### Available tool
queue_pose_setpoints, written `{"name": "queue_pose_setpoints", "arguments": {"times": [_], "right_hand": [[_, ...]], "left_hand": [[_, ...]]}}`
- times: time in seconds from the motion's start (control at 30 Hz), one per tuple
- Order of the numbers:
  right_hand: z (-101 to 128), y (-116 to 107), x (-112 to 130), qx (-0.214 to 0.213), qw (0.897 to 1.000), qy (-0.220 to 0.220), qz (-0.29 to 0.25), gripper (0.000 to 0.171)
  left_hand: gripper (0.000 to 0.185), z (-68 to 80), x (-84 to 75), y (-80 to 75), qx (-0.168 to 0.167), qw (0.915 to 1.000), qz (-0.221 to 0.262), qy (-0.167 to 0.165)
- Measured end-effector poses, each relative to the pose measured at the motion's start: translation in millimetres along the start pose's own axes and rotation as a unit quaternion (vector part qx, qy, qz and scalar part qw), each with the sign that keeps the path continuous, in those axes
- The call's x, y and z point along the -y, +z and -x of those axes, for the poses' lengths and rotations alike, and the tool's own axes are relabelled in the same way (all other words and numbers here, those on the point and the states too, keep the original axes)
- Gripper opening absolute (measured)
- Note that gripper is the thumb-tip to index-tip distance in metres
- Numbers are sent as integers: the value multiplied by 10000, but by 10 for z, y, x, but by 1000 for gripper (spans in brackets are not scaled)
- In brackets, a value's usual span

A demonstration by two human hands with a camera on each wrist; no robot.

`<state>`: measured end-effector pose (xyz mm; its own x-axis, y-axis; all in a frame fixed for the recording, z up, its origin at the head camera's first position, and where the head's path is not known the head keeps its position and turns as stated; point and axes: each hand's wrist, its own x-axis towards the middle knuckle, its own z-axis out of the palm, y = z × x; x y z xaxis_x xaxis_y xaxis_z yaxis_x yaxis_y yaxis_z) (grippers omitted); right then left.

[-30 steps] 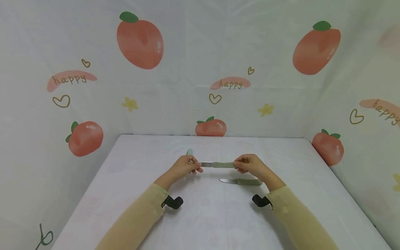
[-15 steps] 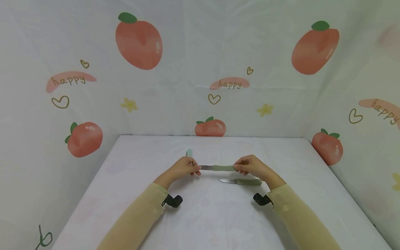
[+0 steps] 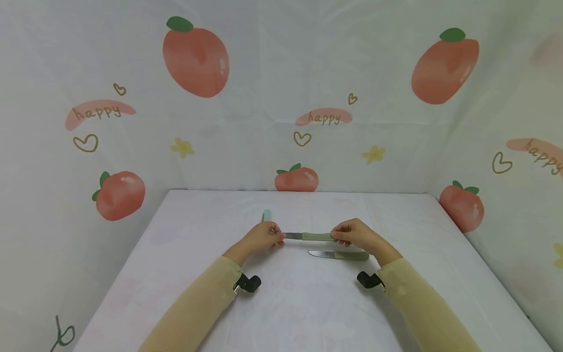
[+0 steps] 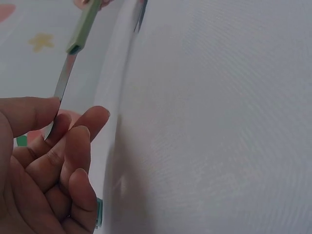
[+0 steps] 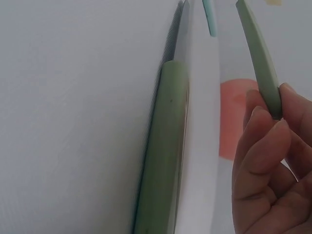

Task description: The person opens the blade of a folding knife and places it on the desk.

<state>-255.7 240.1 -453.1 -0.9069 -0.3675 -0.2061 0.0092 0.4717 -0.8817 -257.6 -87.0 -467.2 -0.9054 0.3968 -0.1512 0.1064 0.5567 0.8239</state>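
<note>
Above the table (image 3: 299,308), toward its far edge, we see a green-handled knife (image 3: 313,236): left hand (image 3: 261,236) pinching blade, right hand (image 3: 357,235) pinching handle end, fingers curled. Second knife (image 3: 343,255) lies farther from that edge.

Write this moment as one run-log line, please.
left hand: pinches raised knife at blade; right hand: pinches its handle; second knife: on table

White table (image 3: 290,313); green-handled knife (image 3: 345,255) lying flat, blade leftward; farther back, teal item (image 3: 267,215), partly hidden, seemingly resting.
</note>
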Motion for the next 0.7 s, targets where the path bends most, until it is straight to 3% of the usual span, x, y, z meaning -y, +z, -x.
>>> {"name": "queue_pose_setpoints", "arguments": {"times": [0.17,0.43,0.7], "right_hand": [[-1,-2,-23,23,10000,17,29,25],[-15,-7,-34,71,9999,156,22,23],[-49,18,-46,90,9996,165,228,21]], "left_hand": [[21,-15,25,23,-211,9997,-147,-51],[20,47,1,-33,-986,9945,-184,-300],[17,7,34,-56,-1697,9850,-199,-220]]}}
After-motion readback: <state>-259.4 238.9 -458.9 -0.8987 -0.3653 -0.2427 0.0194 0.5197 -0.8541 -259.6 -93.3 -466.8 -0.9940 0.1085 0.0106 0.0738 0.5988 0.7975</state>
